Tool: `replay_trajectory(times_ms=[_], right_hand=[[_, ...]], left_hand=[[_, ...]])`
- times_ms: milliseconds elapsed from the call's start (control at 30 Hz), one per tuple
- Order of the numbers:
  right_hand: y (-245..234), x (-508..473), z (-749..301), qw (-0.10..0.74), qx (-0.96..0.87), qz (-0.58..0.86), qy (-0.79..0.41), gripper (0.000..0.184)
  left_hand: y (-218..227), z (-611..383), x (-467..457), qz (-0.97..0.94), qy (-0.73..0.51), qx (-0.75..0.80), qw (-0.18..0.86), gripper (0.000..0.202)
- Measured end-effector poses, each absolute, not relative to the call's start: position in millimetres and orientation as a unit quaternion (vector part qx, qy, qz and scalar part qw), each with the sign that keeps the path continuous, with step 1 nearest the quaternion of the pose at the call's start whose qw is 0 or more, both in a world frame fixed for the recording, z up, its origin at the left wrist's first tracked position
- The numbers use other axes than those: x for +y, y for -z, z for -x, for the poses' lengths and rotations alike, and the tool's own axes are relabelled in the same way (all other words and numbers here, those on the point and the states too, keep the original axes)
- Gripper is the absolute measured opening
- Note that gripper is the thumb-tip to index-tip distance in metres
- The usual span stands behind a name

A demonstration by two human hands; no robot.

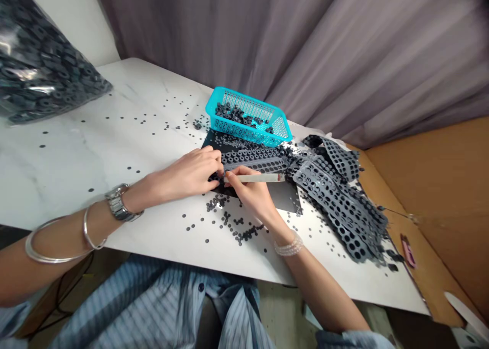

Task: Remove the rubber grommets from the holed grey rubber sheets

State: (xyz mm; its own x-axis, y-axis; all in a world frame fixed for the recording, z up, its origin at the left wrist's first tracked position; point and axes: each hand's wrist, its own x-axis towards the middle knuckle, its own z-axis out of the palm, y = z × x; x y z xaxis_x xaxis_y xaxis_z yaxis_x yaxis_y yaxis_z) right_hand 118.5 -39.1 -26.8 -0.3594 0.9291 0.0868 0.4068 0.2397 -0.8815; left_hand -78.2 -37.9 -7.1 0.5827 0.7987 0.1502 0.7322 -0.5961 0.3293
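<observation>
My left hand (204, 169) is closed at the left end of a dark grey rubber sheet (255, 163) with rows of ring-shaped parts. Its fingertips pinch a small dark rubber piece (216, 177), mostly hidden. My right hand (250, 186) grips a slim white pen-like tool (265, 178), whose tip meets the left fingertips and is hidden there. Both hands are over a black mat (284, 198). Behind them stands a turquoise basket (250, 130) holding many small dark rubber parts (233, 113).
Punched rubber sheets (340, 201) are heaped at the right. Small black discs (248, 233) lie scattered over the white table (153, 226). A clear bag (42, 69) of dark parts stands at the left. A pink cutter (408, 250) rests on cardboard (431, 283) at the right.
</observation>
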Motion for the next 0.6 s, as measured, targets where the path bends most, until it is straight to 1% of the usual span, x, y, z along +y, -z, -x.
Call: replay_trajectory(times_ms=[133,300,367,433,500,600], right_hand=[[24,-41,-115,0.311,-0.730,0.468,-0.388,0.026],[16,-43,-109,0.303,-0.746,0.474,-0.356,0.021],[14,-44,-107,0.300,-0.753,0.476,-0.342,0.020],[13,-44,-105,0.297,-0.757,0.478,-0.332,0.022],[13,-43,-105,0.298,-0.757,0.480,-0.327,0.024],[17,-41,-107,0.307,-0.747,0.478,-0.344,0.026]], left_hand=[[5,76,-40,-0.879,-0.142,0.446,0.089,0.016],[12,69,-38,-0.872,-0.155,0.456,0.090,0.016],[15,69,-36,-0.865,-0.162,0.462,0.106,0.017],[13,72,-34,-0.851,-0.183,0.467,0.157,0.014],[4,80,-31,-0.816,-0.223,0.478,0.234,0.010],[-15,94,-28,-0.710,-0.334,0.521,0.338,0.009]])
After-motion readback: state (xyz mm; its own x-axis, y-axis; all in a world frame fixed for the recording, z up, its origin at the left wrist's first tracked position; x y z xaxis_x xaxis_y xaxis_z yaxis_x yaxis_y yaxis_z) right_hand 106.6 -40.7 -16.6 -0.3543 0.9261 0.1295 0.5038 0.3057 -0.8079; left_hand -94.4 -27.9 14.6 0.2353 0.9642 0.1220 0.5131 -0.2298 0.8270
